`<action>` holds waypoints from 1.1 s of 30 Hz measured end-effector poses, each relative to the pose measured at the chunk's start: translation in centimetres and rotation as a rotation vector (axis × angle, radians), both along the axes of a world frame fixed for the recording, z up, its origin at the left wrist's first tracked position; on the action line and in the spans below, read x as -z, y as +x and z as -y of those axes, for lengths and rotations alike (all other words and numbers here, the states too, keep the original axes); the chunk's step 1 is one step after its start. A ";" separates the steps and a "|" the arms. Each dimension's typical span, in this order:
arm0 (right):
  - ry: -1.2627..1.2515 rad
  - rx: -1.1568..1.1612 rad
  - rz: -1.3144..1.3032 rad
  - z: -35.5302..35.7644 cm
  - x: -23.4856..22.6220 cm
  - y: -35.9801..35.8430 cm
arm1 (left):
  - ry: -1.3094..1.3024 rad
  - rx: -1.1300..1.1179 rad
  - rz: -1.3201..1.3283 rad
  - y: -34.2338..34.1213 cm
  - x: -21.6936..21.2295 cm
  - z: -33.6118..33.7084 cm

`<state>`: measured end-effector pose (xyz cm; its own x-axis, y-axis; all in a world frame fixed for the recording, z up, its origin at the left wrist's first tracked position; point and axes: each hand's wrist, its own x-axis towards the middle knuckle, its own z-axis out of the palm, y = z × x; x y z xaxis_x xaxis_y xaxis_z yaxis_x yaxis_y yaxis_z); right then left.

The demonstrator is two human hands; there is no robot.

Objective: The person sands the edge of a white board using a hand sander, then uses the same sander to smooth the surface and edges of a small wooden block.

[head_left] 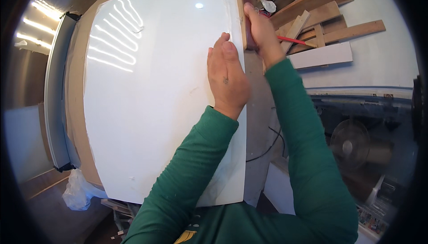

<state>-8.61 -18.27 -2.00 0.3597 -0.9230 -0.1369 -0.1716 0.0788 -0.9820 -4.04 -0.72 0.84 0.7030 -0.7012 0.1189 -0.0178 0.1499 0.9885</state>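
A large glossy white board [156, 110] lies flat in front of me, its right edge running away from my body. My left hand [228, 77] rests on the board close to that edge, fingers stretched forward and holding nothing. My right hand [262, 28] grips a sanding block [246, 19], a long block with a tan face and a red-brown back. The block stands on its side along the far part of the board's right edge. My palm hides part of its back, and I cannot tell whether its face touches the edge.
Wooden offcuts [327, 10] and a red pencil-like stick [292, 40] lie on a white surface at the far right. Below them is a fan [350, 143]. A black cable [267, 148] hangs right of the board. Brown cardboard [76, 88] shows under its left side, near a plastic bag [78, 190].
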 end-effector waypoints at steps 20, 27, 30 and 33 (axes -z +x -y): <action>0.099 0.014 0.106 11.7 -0.1 6.7 | -0.032 0.027 -0.072 -0.3 0.0 0.1; 0.120 0.037 0.053 0.2 0.8 1.7 | -0.042 -0.017 -0.112 0.6 0.3 0.2; 0.033 0.064 -0.021 -4.9 -0.8 -1.1 | -0.072 -0.026 -0.159 0.8 0.3 0.2; -0.008 0.074 -0.068 -6.6 -1.7 -3.3 | -0.121 -0.025 -0.235 0.7 0.2 0.8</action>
